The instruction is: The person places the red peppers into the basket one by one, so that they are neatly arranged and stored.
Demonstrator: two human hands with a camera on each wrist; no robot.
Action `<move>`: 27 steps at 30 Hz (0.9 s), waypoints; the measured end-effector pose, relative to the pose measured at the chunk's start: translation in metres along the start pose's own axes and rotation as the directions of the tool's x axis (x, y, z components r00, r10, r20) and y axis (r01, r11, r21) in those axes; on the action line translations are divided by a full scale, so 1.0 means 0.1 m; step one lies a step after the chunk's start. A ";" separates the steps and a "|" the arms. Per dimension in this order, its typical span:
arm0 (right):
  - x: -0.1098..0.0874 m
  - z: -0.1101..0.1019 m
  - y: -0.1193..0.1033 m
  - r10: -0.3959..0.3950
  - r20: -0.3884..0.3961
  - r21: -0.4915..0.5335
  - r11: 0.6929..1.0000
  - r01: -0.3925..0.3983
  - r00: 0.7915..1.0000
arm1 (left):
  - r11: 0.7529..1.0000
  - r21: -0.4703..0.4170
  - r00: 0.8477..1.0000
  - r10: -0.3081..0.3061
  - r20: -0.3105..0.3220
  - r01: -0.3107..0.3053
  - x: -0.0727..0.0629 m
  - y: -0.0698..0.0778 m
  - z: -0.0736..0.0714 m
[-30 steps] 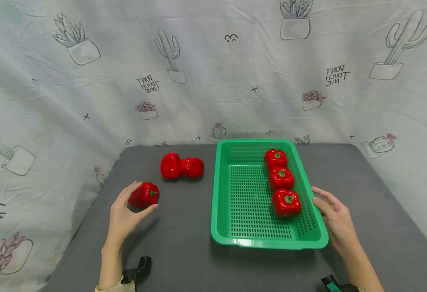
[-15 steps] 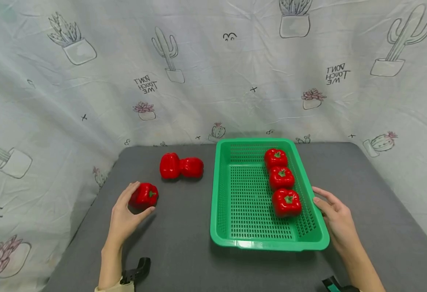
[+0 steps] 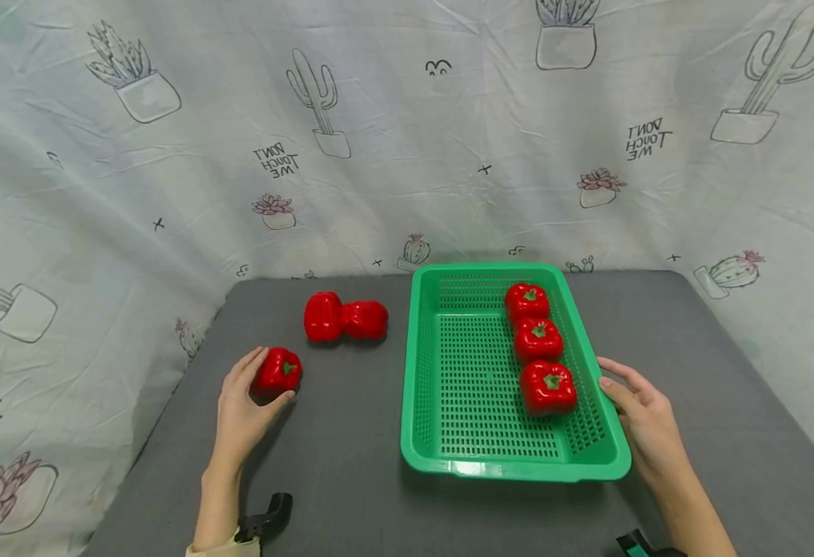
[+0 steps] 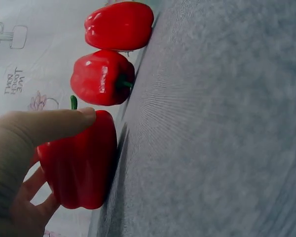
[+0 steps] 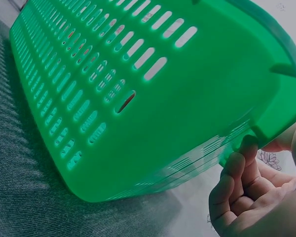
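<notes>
On the left of the grey table, my left hand (image 3: 245, 406) is around a red bell pepper (image 3: 280, 373). In the left wrist view the thumb (image 4: 64, 123) lies across the pepper's near side, and the other fingers are partly hidden behind it. The pepper sits low at the table, its green stem toward the right in the head view. My right hand (image 3: 647, 422) grips the right rim of a green plastic basket (image 3: 473, 466), fingers curled under the edge. Inside, along its right side, three red bell peppers (image 3: 548, 388) stand in a row, stems up.
Two more red bell peppers, one (image 3: 323, 316) beside the other (image 3: 366, 319), lie farther back, left of the basket. A pale curtain (image 3: 379, 139) printed with cacti hangs behind the grey table (image 3: 351, 449) and down its sides.
My left hand has closed in on the pepper, shifting slightly right, its thumb and fingers nearer the sides. The right hand stays at the basket rim.
</notes>
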State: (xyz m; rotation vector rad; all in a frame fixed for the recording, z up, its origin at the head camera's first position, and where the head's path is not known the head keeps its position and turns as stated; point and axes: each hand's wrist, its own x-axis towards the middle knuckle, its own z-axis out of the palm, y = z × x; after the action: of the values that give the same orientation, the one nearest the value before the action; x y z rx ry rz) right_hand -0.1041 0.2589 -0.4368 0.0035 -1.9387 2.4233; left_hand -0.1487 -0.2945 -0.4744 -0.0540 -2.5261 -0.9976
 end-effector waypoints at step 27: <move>-0.01 0.01 -0.01 0.012 -0.010 0.014 1.000 -0.012 1.000 | 0.998 -0.003 0.994 -0.062 -0.087 0.062 -0.04 0.10 0.07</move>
State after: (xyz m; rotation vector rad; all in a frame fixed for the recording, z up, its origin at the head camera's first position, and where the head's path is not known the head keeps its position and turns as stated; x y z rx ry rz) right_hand -0.1034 0.2581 -0.4359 -0.0205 -1.9226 2.4396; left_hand -0.1461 -0.2820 -0.4739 0.0668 -2.4614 -1.0025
